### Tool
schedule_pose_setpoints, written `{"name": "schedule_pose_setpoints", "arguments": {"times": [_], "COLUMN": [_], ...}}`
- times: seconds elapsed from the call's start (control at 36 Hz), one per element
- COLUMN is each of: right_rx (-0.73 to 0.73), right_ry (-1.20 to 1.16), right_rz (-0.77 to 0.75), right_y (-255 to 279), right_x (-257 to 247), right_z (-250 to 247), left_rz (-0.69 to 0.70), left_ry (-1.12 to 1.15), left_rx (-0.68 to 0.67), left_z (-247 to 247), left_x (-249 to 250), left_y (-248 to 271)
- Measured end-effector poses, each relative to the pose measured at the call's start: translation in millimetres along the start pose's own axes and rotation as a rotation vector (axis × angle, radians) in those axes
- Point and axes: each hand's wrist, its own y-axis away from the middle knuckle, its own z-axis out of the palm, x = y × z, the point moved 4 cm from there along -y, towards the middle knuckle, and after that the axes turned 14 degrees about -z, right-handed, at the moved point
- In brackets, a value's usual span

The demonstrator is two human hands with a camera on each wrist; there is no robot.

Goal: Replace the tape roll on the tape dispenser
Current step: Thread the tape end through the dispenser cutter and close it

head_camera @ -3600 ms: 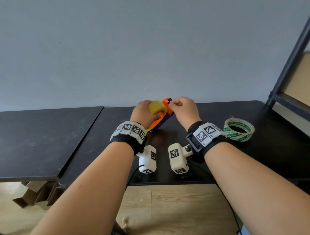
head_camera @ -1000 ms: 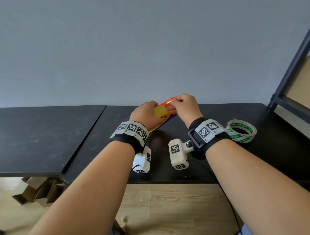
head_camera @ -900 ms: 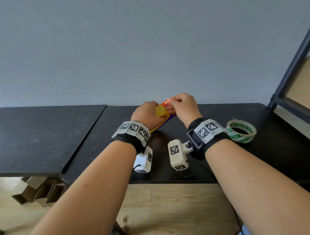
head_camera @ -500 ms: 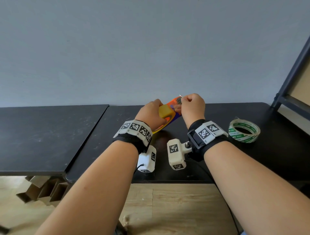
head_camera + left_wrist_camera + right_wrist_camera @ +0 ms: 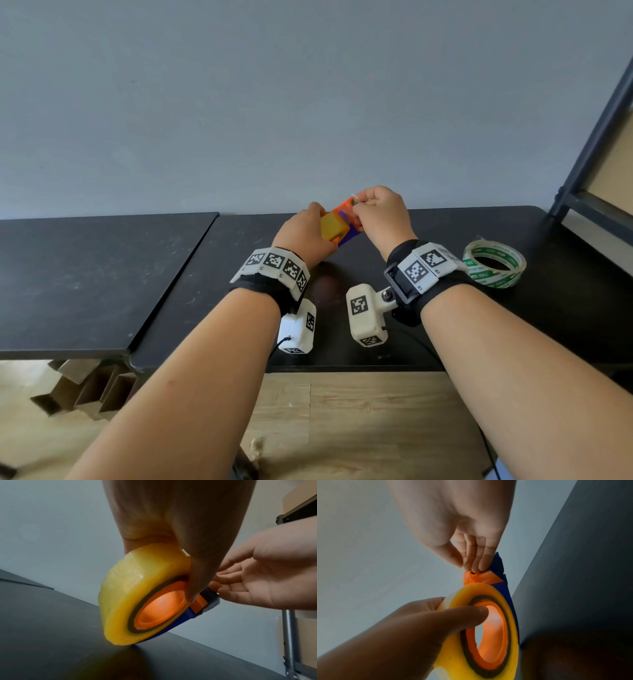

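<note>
Fingers [image 5: 483, 562] on dispenser [image 5: 498, 573] | black table [image 5: 102, 274] | grey wall [image 5: 239, 102]

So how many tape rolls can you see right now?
2. The yellow roll sits on the dispenser, gripped by the left hand; the green-printed roll lies flat on the table, right of the right hand.

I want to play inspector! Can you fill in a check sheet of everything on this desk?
Surface: black tabletop, dusty, two joined panels.
Job's things: orange-and-blue plastic tape dispenser carrying a yellow tape roll, tilted above the table; green-printed clear tape roll lying flat at right.
Clutter: nothing seen.
Grippers: left hand grips the yellow roll; right hand pinches at the dispenser's orange tip.
Cables: thin black cable from the right wrist camera.
Surroundings: grey wall, dark metal shelf frame, wooden floor.
</note>
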Motion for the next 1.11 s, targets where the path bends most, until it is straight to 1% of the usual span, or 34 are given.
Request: {"name": "schedule_pose_setpoints", "arguments": {"times": [0.19, 0.39, 0.47, 0.58, 0.69, 0.81, 0.97, 1.11], "right_rx": [0.017, 0.008, -0.024, -0.077, -0.050, -0.051, -0.102, -0.083], "right_ry": [0.012, -0.072, -0.084, -0.104, -0.122, -0.146, -0.105, -0.066], "right_rz": [-0.031, 0.052, 0.060, 0.016, -0.036, -0.040, -0.091, -0.118], "right_y": [4.3, 1.1, 0.4, 0.4, 0.0, -0.2, 1.5, -0.1], "right_x": [1.4, 4.2, 3.6, 5.6, 6.4, 2.5, 0.6, 3.1], "right_z": [-6.3, -9.0, -8.0, -4.0, -5.0, -5.9, -4.5, -7.9], "left_rz": [-0.001, 0.011, 0.008, -0.005, -0.013, -0.011, 0.004, 0.008], "left_ry": [0.018, 0.018, 0.023, 0.035, 0.043, 0.044, 0.025, 0.025], "left_rx": [-0.006, -0.006, -0.011, -0.018, -0.022, -0.027, -0.029, -0.028], "left_z": [6.2, 6.0, 6.1, 4.9, 4.4, 5.0, 5.2, 5.0], "left_x": [1.4, 3.9, 4.4, 4.0, 2.3, 2.7, 6.3, 6.4], "left_y": [1.4, 1.3, 1.3, 1.3, 0.3, 0.5, 1.1, 0.9]}}
